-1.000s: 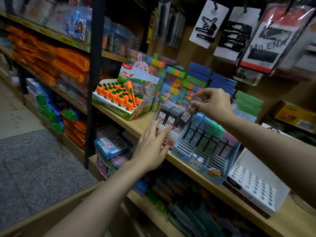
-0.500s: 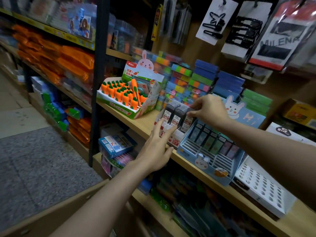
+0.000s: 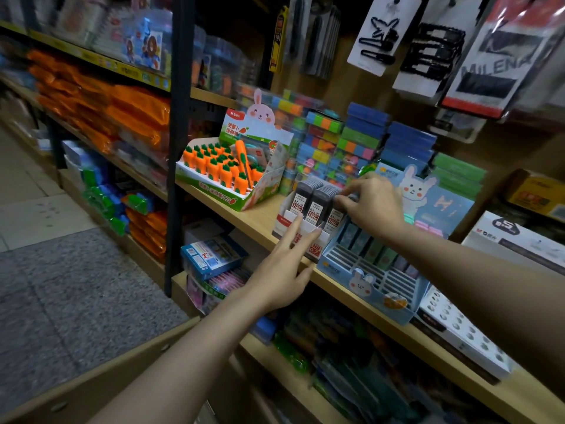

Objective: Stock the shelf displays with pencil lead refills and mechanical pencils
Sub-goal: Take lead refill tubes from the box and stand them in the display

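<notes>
A white display box (image 3: 285,222) on the wooden shelf (image 3: 253,217) holds rows of dark pencil lead refill cases (image 3: 316,198) with red and white labels. My left hand (image 3: 279,272) reaches up from below, its straight fingers touching the front of that box. Over the box's right row, my right hand (image 3: 374,203) pinches the top of one refill case (image 3: 334,217) seated there. Just to the right stands a light blue rabbit display (image 3: 367,284) holding several pastel cases in its slots.
A carrot eraser display (image 3: 224,171) sits left of the refill box. Stacked coloured boxes (image 3: 360,139) fill the back of the shelf. At the right stands a white tray with round holes (image 3: 461,330). Hair clip cards (image 3: 376,41) hang overhead. A black shelf post (image 3: 177,148) rises on the left.
My right hand has brought a refill case down from above the displays into the right row of the white box. The left hand has stayed at the box front.
</notes>
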Motion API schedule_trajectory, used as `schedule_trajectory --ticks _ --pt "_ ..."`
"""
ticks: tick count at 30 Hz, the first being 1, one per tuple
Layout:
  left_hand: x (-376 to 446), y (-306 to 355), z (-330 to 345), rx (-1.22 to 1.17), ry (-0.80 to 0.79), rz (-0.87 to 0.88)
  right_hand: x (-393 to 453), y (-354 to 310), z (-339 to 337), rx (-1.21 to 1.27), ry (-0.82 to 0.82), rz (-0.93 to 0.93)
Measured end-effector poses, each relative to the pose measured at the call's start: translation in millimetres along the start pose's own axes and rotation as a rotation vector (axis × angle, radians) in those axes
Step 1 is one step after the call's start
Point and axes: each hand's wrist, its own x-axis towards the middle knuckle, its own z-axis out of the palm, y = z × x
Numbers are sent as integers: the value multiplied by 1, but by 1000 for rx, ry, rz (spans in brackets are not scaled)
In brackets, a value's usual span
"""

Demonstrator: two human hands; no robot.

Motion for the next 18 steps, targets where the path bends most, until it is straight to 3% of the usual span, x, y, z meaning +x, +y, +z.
schedule_trajectory --ticks 4,9,13,18 --pt "-18 -2 -6 -50 2 3 -15 -4 -16 246 54 -64" --pt "-62 -12 -11 -101 156 -166 -92 -43 -9 610 76 -249" --pt "-122 -43 2 -187 362 -545 -163 -80 40 779 -180 -351" --pt "-232 -87 54 -258 702 -1131 -241 -110 123 808 -648 -194"
